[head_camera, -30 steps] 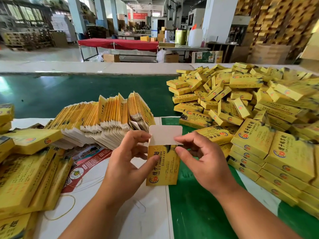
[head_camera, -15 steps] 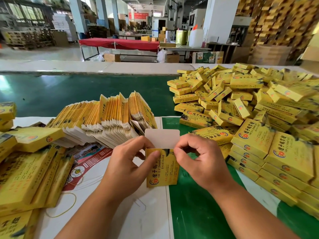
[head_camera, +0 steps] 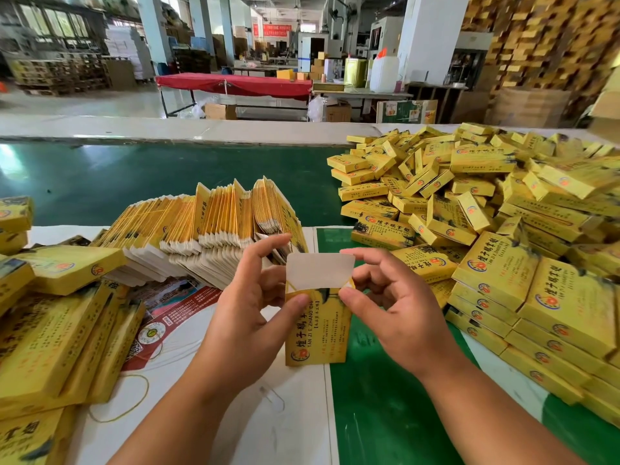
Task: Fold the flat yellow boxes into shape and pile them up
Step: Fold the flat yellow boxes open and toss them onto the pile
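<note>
Between both hands stands one yellow box (head_camera: 317, 330), upright over the table, its white top flap raised. My left hand (head_camera: 248, 317) grips its left edge, thumb on the printed front. My right hand (head_camera: 396, 313) pinches the upper right corner beside the flap. A fanned row of flat yellow boxes (head_camera: 208, 229) leans just behind my left hand. To the right rises a big heap of folded yellow boxes (head_camera: 469, 203), with neater stacked rows (head_camera: 543, 317) at its near side.
More yellow boxes (head_camera: 60, 330) lie piled at the left on white paper (head_camera: 201, 431), with a red leaflet (head_camera: 167, 317) and a rubber band (head_camera: 134, 404). The green belt (head_camera: 134, 176) runs behind. A red-covered table (head_camera: 235, 83) and pallets stand far back.
The box has stayed between my hands. My right fingers closed in on the box's top corner, then loosened slightly; the white flap remains upright.
</note>
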A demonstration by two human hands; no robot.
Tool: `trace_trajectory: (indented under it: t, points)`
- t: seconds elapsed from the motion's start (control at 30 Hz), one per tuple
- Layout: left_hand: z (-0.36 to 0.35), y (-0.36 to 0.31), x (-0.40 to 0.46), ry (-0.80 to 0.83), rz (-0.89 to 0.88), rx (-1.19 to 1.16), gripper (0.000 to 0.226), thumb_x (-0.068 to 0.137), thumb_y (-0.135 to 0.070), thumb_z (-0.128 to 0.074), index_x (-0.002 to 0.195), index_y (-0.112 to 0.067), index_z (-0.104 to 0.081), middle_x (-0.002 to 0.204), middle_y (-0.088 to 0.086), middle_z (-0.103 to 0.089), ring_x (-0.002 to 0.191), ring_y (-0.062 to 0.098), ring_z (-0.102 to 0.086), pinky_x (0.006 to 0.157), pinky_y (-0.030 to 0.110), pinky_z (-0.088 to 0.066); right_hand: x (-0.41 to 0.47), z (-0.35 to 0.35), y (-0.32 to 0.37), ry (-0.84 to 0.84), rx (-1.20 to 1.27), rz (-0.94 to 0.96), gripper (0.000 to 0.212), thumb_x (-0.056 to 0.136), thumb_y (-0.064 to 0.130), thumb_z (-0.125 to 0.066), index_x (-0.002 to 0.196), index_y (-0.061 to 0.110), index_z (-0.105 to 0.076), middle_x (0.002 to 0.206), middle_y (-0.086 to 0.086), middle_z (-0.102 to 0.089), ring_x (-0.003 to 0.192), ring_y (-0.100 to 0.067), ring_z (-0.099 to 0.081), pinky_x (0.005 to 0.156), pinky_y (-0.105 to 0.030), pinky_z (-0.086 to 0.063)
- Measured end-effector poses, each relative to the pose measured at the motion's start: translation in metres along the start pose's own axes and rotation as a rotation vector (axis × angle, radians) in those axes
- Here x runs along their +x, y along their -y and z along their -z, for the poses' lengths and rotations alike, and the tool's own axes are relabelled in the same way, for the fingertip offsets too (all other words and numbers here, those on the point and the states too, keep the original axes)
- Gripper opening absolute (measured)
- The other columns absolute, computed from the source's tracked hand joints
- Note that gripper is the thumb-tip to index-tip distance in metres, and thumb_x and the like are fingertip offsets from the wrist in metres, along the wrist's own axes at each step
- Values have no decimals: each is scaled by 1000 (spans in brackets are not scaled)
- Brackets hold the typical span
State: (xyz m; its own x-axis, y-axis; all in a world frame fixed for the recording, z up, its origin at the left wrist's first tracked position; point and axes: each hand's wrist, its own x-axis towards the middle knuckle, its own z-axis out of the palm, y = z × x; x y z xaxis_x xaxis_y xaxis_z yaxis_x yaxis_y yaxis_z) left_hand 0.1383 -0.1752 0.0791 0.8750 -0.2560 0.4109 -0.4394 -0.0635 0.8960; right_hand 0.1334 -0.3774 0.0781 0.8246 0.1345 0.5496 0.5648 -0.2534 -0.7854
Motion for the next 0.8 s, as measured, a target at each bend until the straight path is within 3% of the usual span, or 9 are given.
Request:
trace_trajectory:
  t: [0.17,0.33,0.43,0.6,0.8]
  points:
    - [1,-1,1,5,-53,75,28,87,-31,-62,114,-38,-57,105,-7,-69,104,20,-65,81,36,-59,-1,0,2,15,13,-14,27,90,25,-65,113,36,-63,91,19,-68,85,-5,-65,69,-15,-51]
    - [-1,2,3,-35,-84,93,11,87,-23,-61,96,-29,-65,100,-4,-71,100,25,-67,77,43,-59,0,2,1,4,24,-80,15,89,26,-69,103,30,-73,90,10,-73,85,-17,-70,69,-34,-60]
    - [1,4,3,-36,-97,50,6,90,-21,-67,93,-26,-67,104,-3,-72,100,27,-67,79,44,-58,-2,1,3,-12,-11,-65,18,84,21,-74,100,29,-75,90,11,-73,82,-13,-70,66,-20,-56]
    - [5,1,2,-17,-108,15,16,83,-38,-65,92,-25,-69,100,1,-72,93,27,-68,73,43,-59,-2,0,6,-30,-25,2,25,83,35,-67,97,16,-75,93,8,-72,86,-13,-69,69,-19,-55]
    - [6,1,4,-24,-91,64,12,83,-40,-64,90,-31,-68,98,-3,-72,92,26,-67,72,45,-59,0,-1,5,-45,-63,16,25,85,40,-67,97,19,-75,95,12,-72,89,-13,-69,70,-20,-55]
